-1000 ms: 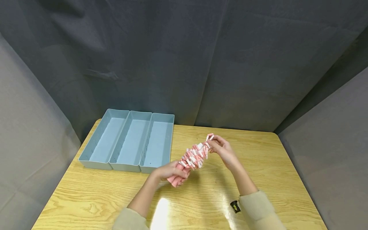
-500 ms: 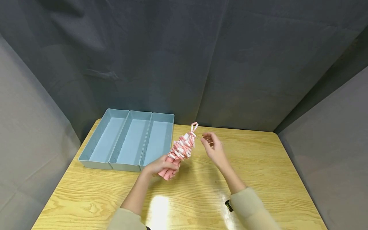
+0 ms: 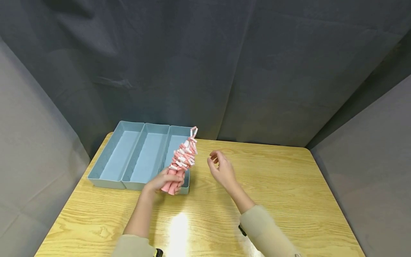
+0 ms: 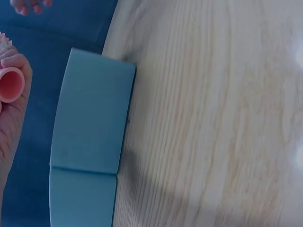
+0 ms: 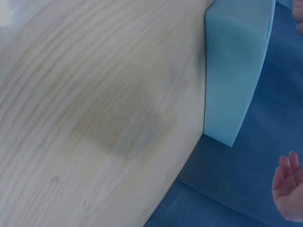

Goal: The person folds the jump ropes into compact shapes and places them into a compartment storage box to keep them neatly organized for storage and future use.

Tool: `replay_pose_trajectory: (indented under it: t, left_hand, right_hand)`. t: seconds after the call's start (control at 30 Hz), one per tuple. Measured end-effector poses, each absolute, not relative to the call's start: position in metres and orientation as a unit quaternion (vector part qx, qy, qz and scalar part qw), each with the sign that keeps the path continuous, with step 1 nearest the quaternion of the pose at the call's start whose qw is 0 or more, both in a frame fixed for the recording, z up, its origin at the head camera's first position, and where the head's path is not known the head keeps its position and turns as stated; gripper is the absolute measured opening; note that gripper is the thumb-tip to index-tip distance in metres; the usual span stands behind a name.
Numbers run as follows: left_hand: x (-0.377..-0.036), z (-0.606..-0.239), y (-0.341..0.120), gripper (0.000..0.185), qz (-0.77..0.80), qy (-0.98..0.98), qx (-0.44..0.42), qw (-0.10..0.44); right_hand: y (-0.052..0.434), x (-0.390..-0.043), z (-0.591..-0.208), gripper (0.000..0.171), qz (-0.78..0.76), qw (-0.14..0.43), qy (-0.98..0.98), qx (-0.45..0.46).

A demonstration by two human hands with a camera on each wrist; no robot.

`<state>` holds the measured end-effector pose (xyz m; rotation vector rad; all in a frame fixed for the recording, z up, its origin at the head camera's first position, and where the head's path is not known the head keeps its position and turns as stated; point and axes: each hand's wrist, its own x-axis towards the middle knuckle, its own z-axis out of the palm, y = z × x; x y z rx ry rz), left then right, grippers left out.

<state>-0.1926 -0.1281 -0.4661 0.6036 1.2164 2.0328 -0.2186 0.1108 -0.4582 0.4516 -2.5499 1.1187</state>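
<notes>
From the head view I see my left hand [image 3: 163, 182] clenched around the two pink handles of a beaded jump rope [image 3: 181, 160], its pink-and-white beads coiled up into a tight bundle. The bundle stands tilted, handles down at about 7 o'clock and a small loop of beads at the top pointing toward 1 o'clock. It hangs over the near end of the rightmost blue tray [image 3: 177, 142], above the tray rather than lying in it as far as I can tell. In the left wrist view the open end of one pink handle [image 4: 10, 84] shows in my curled fingers, with the tray's outer wall [image 4: 92, 118] beside it.

My right hand [image 3: 221, 169] is released, fingers loosely curled and holding nothing, hovering above the bench [image 3: 273, 200] just to the 3 o'clock side of the rope, apart from it. The right wrist view catches only the fingertips [image 5: 286, 184] and a tray corner [image 5: 236, 66].

Three blue trays sit side by side at the bench's 10 o'clock corner: the left tray [image 3: 120, 153], the middle tray [image 3: 149, 155] and the right one. Dark grey cloth [image 3: 224, 71] hangs behind and at both sides.
</notes>
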Motion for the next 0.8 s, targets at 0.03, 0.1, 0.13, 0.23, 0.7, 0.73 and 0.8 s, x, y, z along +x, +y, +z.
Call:
replay_pose_trajectory:
  t: [0.03, 0.1, 0.13, 0.23, 0.7, 0.73, 0.8]
  left_hand:
    - [-0.193, -0.466, -0.131, 0.021, 0.784, 0.467, 0.232, 0.338]
    - [-0.193, -0.466, -0.137, 0.022, 0.787, 0.469, 0.225, 0.331]
    - [-0.193, -0.466, -0.141, 0.022, 0.788, 0.474, 0.222, 0.324]
    - [-0.193, -0.465, -0.150, 0.021, 0.789, 0.491, 0.210, 0.303]
    - [-0.194, -0.472, -0.190, 0.022, 0.804, 0.503, 0.169, 0.268]
    - [-0.194, -0.473, -0.192, 0.023, 0.808, 0.498, 0.168, 0.268]
    - [-0.195, -0.476, -0.196, 0.024, 0.812, 0.489, 0.169, 0.268]
  right_hand:
    - [0.108, -0.219, -0.460, 0.018, 0.389, 0.157, -0.894, 0.158]
    - [0.103, -0.220, -0.465, 0.019, 0.383, 0.155, -0.896, 0.161]
    - [0.100, -0.220, -0.467, 0.018, 0.379, 0.154, -0.898, 0.162]
    - [0.092, -0.222, -0.473, 0.019, 0.371, 0.158, -0.900, 0.164]
    - [0.065, -0.225, -0.497, 0.025, 0.272, 0.160, -0.937, 0.150]
    - [0.063, -0.224, -0.498, 0.025, 0.264, 0.160, -0.939, 0.150]
    - [0.059, -0.223, -0.500, 0.026, 0.243, 0.157, -0.946, 0.147]
